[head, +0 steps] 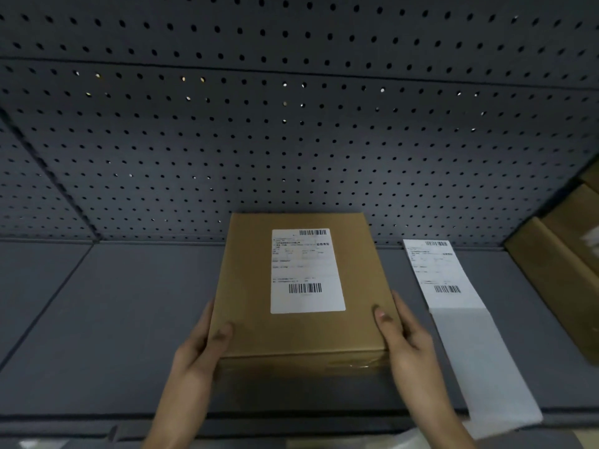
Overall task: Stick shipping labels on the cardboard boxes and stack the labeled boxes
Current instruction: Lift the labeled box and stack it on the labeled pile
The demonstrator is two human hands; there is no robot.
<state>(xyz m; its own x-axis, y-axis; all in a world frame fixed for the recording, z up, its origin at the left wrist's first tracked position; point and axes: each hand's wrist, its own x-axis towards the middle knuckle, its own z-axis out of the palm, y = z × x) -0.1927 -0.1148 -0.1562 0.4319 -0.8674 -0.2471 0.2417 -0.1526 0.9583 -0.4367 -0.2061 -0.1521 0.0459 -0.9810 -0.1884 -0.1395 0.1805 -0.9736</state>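
Your left hand (pixel 201 346) and right hand (pixel 403 335) grip the flat brown cardboard box (pixel 249 286) by its near corners; a white label strip (pixel 453 286) lies at its 3 o'clock.

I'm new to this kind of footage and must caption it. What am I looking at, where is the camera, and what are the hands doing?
No machine here: a person wears a wide-angle camera on the head, looking forward and down. The left hand and right hand hold a cardboard box by its sides, thumbs on top; a shipping label is already stuck on it. To its right a strip of labels lies on the grey surface. At the far right sit more boxes.
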